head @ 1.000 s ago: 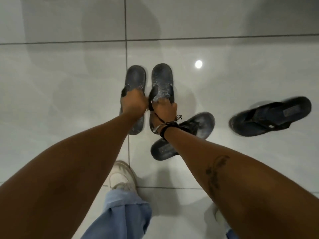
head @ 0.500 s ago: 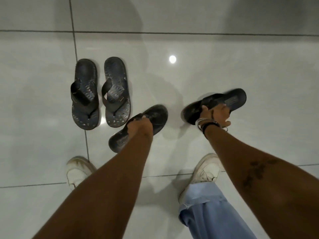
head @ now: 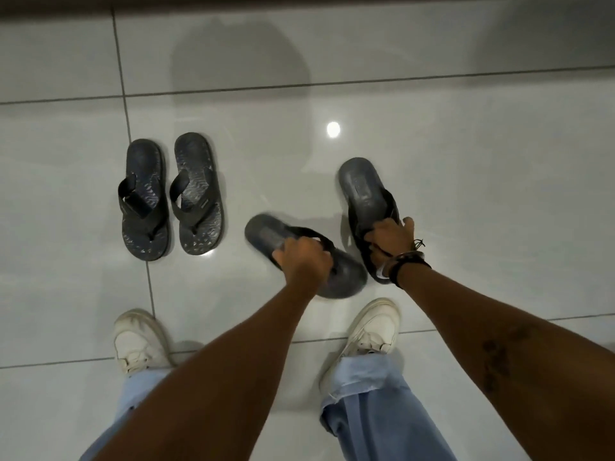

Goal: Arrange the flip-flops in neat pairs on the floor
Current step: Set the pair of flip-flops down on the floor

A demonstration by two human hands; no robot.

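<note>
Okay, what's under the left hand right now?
The left hand grips the strap of a dark flip-flop lying at an angle on the glossy grey tile floor. The hand and forearm cover its middle; heel and toe ends show.

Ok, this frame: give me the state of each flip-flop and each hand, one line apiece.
Patterned flip-flop pair: flat on the floor, side by side, straps up, untouched.
Left plain flip-flop: gripped by its strap, angled, motion-blurred.
Right plain flip-flop: gripped by its strap, nearly straight.
Left hand: closed on a strap.
Right hand: closed on a strap.
</note>
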